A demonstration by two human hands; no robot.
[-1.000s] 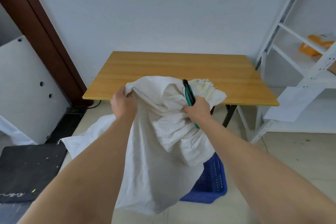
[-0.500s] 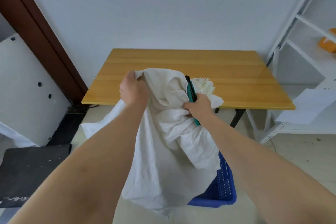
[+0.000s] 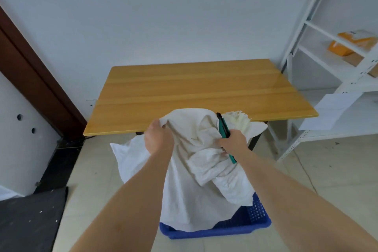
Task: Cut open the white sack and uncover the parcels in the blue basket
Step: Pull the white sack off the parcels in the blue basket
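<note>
A crumpled white sack [image 3: 196,170] hangs in the air over the blue basket [image 3: 241,229] on the floor, and its lower folds drape into the basket. My left hand [image 3: 158,139] grips the sack's top edge on the left. My right hand [image 3: 233,142] clutches the cloth on the right together with a green utility knife [image 3: 224,129], whose black tip points up. A frayed end of the sack [image 3: 239,118] sticks out behind the knife. The sack covers the inside of the basket, so no parcels show.
A wooden table [image 3: 196,92] stands against the wall just beyond the sack. A white metal shelf rack [image 3: 335,63] with orange packages [image 3: 356,41] is at the right. A dark mat [image 3: 30,217] lies on the floor at the left, beside a brown door frame [image 3: 30,73].
Both hands kept their grip on the sack. More of the blue basket's front rim and floor shows below the cloth now, and the view has shifted, with the hands lower in frame.
</note>
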